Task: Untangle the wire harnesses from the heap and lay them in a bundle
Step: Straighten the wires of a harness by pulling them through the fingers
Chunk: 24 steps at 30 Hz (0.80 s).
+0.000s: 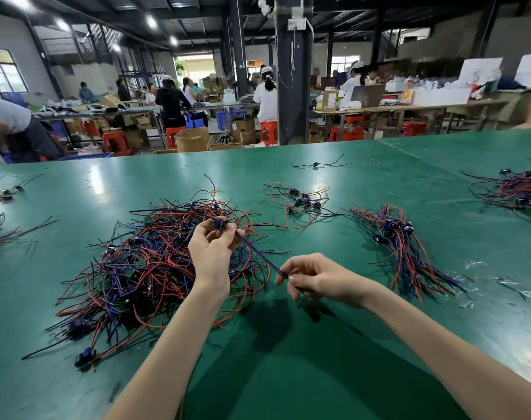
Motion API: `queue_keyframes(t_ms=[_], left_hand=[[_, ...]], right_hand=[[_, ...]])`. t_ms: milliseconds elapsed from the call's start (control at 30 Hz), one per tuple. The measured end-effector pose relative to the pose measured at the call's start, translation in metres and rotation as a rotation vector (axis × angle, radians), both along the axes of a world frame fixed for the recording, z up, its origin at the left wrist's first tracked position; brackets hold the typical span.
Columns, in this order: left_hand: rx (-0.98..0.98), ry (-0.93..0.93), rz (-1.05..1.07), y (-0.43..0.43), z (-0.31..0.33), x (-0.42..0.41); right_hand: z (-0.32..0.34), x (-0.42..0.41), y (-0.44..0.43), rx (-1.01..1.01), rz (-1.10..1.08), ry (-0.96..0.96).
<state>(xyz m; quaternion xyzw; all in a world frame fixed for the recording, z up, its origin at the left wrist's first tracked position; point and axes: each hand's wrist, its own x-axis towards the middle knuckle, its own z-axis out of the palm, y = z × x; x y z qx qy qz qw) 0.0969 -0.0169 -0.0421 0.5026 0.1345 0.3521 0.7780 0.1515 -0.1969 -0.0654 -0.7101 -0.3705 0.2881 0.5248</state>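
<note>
Evidently a light, limp harness point(259, 256) is stretched above the heap point(143, 277), mid-tabletop point(288, 374): its stiff plug point(220, 223), the surest hold, is pinched by the left hand point(211, 250), its tails seemingly by the right hand point(315, 277).

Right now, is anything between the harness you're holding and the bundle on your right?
Nothing visible. Left hand and right hand hold the blue-plugged wire harness; only bare green tabletop separates it from the aligned red-and-blue wire bundle. A small loose cluster lies farther back, off that path.
</note>
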Motion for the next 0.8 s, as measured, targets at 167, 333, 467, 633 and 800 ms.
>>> queue_keyframes(t_ms=[167,333,467,633,800], left_hand=[[0.027,0.015,0.000,0.002,0.000,0.000],[0.047,0.044,-0.003,0.003,-0.002,0.001],[0.057,0.073,0.003,0.005,-0.005,0.001],[0.097,0.130,0.018,0.005,-0.009,0.002],[0.106,0.145,0.023,0.005,-0.010,0.003]], right_hand=[[0.003,-0.007,0.002,-0.007,0.057,-0.045],[0.006,-0.011,0.001,-0.034,0.095,-0.057],[0.008,-0.012,0.002,0.012,0.093,-0.054],[0.012,-0.015,0.002,0.099,0.092,-0.033],[0.014,-0.016,0.003,0.106,0.102,0.012]])
